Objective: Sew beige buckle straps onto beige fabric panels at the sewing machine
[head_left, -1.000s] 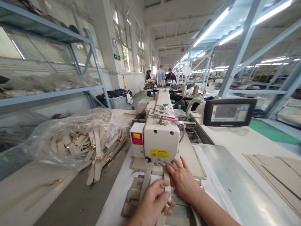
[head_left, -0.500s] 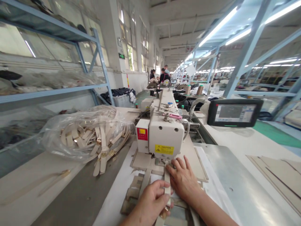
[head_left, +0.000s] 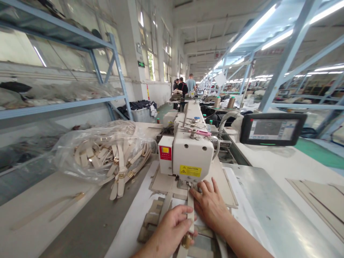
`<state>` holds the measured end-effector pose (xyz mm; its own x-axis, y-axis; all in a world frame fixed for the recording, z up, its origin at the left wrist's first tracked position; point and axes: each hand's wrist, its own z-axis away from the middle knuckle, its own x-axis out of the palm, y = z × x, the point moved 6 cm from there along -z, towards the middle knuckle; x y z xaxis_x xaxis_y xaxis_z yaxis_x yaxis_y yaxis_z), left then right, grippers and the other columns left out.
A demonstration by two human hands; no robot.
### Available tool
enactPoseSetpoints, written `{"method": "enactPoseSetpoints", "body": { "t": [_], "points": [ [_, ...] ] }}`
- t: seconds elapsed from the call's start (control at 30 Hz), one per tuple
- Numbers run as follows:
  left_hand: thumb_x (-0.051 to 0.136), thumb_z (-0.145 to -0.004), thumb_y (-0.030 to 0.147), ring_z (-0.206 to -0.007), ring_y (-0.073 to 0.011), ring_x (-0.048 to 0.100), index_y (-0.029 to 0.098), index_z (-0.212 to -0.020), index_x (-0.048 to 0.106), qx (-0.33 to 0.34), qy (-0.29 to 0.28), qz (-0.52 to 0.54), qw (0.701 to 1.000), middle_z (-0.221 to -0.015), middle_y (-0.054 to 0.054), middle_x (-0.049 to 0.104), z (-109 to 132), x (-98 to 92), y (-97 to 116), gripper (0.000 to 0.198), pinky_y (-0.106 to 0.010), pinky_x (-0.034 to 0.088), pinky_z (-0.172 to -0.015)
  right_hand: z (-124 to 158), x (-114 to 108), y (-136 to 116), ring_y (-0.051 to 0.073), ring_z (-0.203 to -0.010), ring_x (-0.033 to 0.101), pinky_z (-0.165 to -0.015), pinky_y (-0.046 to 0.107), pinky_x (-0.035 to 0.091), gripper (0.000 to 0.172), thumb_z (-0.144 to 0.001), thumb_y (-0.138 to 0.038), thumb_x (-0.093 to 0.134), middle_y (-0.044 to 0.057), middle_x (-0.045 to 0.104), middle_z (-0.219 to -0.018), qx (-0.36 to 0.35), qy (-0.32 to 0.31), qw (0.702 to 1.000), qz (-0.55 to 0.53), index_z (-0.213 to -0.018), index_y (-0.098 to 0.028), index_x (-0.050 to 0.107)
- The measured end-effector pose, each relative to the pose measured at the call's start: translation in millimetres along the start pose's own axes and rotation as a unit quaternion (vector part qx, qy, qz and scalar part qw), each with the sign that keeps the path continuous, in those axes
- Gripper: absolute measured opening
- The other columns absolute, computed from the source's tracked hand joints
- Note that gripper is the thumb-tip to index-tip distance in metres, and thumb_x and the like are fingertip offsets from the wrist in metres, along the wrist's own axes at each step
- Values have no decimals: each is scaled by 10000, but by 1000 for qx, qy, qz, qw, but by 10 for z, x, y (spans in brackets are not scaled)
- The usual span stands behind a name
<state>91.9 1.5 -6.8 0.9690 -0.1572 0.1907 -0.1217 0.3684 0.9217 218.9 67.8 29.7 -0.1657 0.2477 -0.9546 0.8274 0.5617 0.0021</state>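
Note:
A cream sewing machine (head_left: 192, 152) with a yellow caution label stands on the table in front of me. A cream strap (head_left: 190, 209) with a gold buckle runs from under the machine's head towards me. My left hand (head_left: 169, 233) is closed on the strap's near end, by the buckle. My right hand (head_left: 209, 206) rests on the strap's right side just below the needle area, fingers stretched forward and pressing on the strap and plate.
A clear plastic bag (head_left: 103, 150) of cream straps lies to the left. Two loose straps (head_left: 48, 208) lie on the left table part. A control screen (head_left: 272, 129) stands at the right. Blue metal shelving (head_left: 113, 68) lines the left wall. People stand far down the aisle.
My view has shifted slightly left, so everything sits a bit further right. My right hand's fingers have edged forward towards the needle. My left hand keeps its hold on the strap.

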Motion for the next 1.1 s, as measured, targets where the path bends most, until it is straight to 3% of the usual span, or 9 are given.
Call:
{"method": "enactPoseSetpoints", "body": {
  "t": [0.2, 0.37, 0.6, 0.7, 0.83, 0.9, 1.0, 1.1],
  "points": [
    [809, -653, 569, -844, -226, 699, 156, -1117, 574, -11, -11, 15, 1000, -960, -69, 663, 96, 3, 18, 664, -278, 536, -644, 57, 36, -74, 307, -1181, 499, -1198, 608, 171, 267, -922, -221, 569, 92, 597, -1140, -8, -1, 1000, -14, -1161, -273, 678],
    [739, -701, 533, -823, -229, 699, 139, -1198, 568, -22, -31, 11, 999, -978, -93, 691, 73, 81, -40, 657, -297, 533, -657, 133, 54, 54, 308, -1192, 502, -1205, 602, 144, 291, -938, -267, 584, 94, 609, -1168, 7, -6, 1000, -6, -1214, -294, 672],
    [674, -735, 472, -930, -250, 686, 125, -1242, 571, -10, -8, 51, 999, -1309, -184, 613, 12, 66, 90, 623, -341, 552, -727, 19, 86, 52, 328, -1215, 509, -1192, 618, 166, 378, -933, -328, 611, 117, 612, -1214, 12, -41, 999, -19, -1307, -280, 641],
    [680, -685, 384, -944, -247, 680, 139, -1243, 565, -9, -16, 46, 999, -1341, -173, 595, 22, 35, 82, 620, -345, 550, -736, 17, 57, 25, 326, -1240, 512, -1185, 631, 196, 431, -926, -284, 585, 129, 598, -1275, 18, -55, 997, -58, -1356, -279, 614],
    [692, -662, 342, -872, -204, 670, 161, -1256, 532, -12, -50, 37, 998, -1233, -132, 659, 21, 32, 10, 641, -290, 518, -661, 163, -48, 105, 305, -1273, 529, -1159, 595, 314, 456, -919, -171, 481, 136, 583, -1374, -10, -109, 987, -121, -1343, -247, 633],
    [699, -661, 337, -841, -189, 666, 163, -1276, 514, -15, -57, 36, 998, -1224, -123, 666, 17, 36, -4, 665, -260, 491, -610, 324, -124, 186, 297, -1343, 493, -1169, 556, 337, 551, -867, -98, 460, 130, 550, -1452, -34, -139, 979, -141, -1381, -230, 609],
    [696, -629, 290, -837, -180, 669, 165, -1281, 508, -23, -57, 38, 997, -1259, -118, 656, 27, 49, 22, 690, -230, 456, -568, 643, -183, 330, 320, -1489, 307, -1213, 575, 263, 774, -746, -58, 507, 87, 394, -1600, -34, -205, 965, -160, -1497, -247, 494],
    [720, -633, 292, -848, -186, 676, 164, -1263, 509, -17, -57, 31, 998, -1208, -113, 680, 44, 78, 88, 676, -225, 454, -578, 906, -161, 411, 344, -1527, 164, -1215, 628, 206, 838, -770, -130, 558, 43, 230, -1658, -27, -242, 953, -179, -1568, -299, 364]
  ]
}}
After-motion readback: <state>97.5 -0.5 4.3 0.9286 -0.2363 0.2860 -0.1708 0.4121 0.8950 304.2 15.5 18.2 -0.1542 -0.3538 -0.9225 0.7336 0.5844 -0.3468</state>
